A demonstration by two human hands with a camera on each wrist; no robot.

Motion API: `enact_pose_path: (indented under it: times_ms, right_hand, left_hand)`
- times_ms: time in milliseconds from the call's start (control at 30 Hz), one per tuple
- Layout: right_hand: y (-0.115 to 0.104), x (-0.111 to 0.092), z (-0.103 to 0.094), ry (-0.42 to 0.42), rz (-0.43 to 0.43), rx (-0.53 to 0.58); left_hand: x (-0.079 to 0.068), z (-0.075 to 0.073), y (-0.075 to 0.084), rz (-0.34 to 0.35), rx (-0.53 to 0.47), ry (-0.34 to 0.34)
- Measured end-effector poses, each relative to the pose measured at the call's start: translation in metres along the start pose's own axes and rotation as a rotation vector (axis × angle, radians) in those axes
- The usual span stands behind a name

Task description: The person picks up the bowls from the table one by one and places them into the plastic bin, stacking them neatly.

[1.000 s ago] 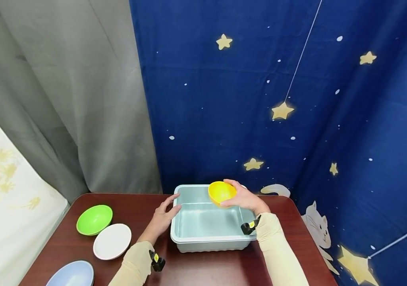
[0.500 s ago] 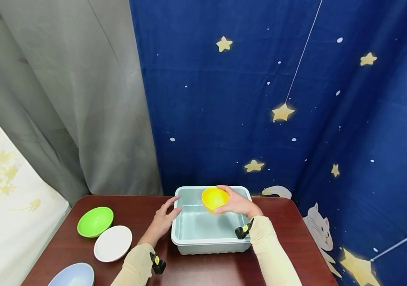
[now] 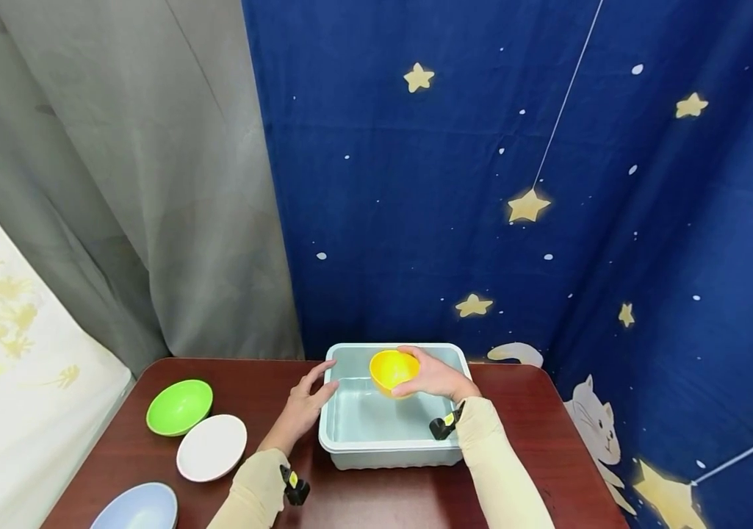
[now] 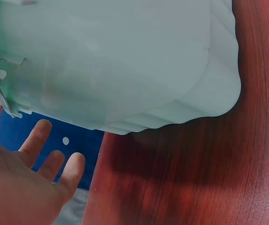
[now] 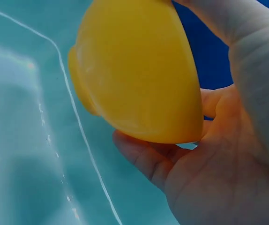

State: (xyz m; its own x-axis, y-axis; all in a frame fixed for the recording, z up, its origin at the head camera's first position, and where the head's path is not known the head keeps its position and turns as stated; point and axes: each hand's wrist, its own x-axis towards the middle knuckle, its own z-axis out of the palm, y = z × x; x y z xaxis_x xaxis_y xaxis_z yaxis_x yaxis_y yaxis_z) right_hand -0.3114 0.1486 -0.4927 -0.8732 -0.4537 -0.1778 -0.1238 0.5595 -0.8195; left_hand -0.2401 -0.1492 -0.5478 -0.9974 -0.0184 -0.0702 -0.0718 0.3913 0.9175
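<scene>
A small yellow bowl [image 3: 390,372] is held by its side in my right hand [image 3: 441,378], over the inside of a pale blue-green plastic basin [image 3: 389,446]. Its opening faces toward the head camera. In the right wrist view, thumb and fingers grip the yellow bowl [image 5: 139,70] near its rim, and its foot ring points at the basin wall. My left hand [image 3: 300,411] is at the basin's left rim with fingers spread. In the left wrist view, several fingers [image 4: 71,171] extend outside the basin wall [image 4: 139,65], holding nothing.
To the left on the dark red table [image 3: 376,499] stand a green bowl [image 3: 180,408], a white bowl [image 3: 211,448] close beside it, and a light blue bowl [image 3: 138,507] nearer the front. Grey and blue star-patterned curtains [image 3: 402,184] hang behind the table.
The right hand has carried the yellow bowl left and slightly lower over the basin, moving less in the last half second. The left hand has stayed at the rim.
</scene>
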Motion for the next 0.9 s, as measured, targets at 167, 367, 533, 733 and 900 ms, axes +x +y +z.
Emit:
enact_pose_path:
  times_ms: [167, 367, 533, 733, 900]
  right_hand:
    - [0.003, 0.004, 0.002, -0.041, -0.004, -0.025]
    - [0.008, 0.007, 0.005, -0.070, -0.025, -0.052]
    - [0.010, 0.009, 0.006, -0.085, -0.032, -0.053]
    - [0.012, 0.011, 0.007, -0.096, -0.028, -0.036]
    - [0.013, 0.015, 0.009, -0.105, 0.010, 0.006]
  left_hand:
    - [-0.002, 0.003, -0.002, -0.005, 0.015, -0.003]
    - [-0.002, 0.005, -0.003, -0.007, 0.009, 0.003]
    - [-0.001, 0.006, -0.005, -0.030, -0.004, -0.012]
    - [0.001, 0.006, -0.007, -0.032, -0.017, -0.014]
    - [0.003, 0.001, -0.006, -0.032, -0.007, -0.009]
